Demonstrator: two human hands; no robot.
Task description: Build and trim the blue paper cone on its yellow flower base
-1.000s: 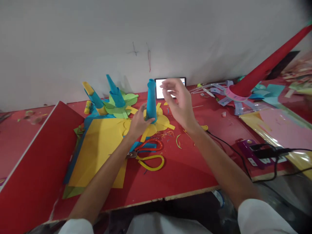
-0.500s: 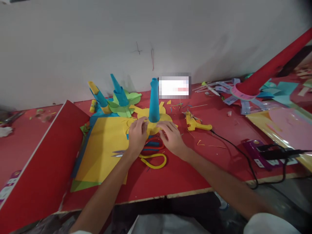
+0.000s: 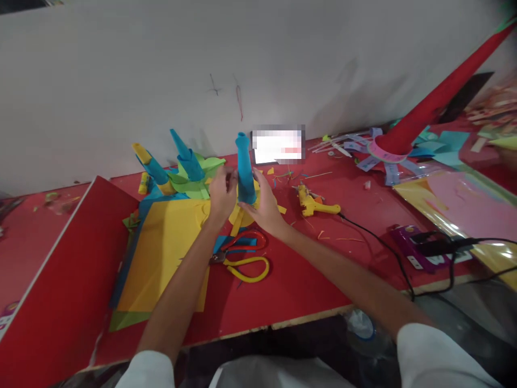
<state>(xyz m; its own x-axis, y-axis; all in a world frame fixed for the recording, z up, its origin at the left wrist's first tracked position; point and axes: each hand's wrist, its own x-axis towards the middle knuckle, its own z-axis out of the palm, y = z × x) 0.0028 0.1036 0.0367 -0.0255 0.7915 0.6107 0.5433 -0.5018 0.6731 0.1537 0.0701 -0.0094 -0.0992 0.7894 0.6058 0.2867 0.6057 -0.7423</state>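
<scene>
A blue paper tube [image 3: 244, 175], wider at its foot, stands upright on a yellow paper flower shape [image 3: 273, 209]. Around the tube's lower right side curve the fingers and thumb of my right hand [image 3: 267, 207], holding it near the foot. At the tube's left is my left hand [image 3: 222, 196], its fingers curled inward; what they pinch, if anything, is hidden. Just below my hands lie scissors [image 3: 247, 262] with one red and one yellow handle, over blue paper strips [image 3: 252, 245]. Stacked yellow paper sheets [image 3: 163, 245] lie under my left forearm.
A yellow glue gun [image 3: 317, 206] with a black cord lies to the right, near a purple power box [image 3: 420, 250]. Blue-and-green paper flowers [image 3: 191, 167] stand at back left. A blurred screen [image 3: 278, 146] leans against the wall. A red cone [image 3: 428, 110] rises at right.
My hands have risen from the front of the yellow flower shape to the tube's sides. My right hand now cups the tube's foot. The view has shifted slightly right.
</scene>
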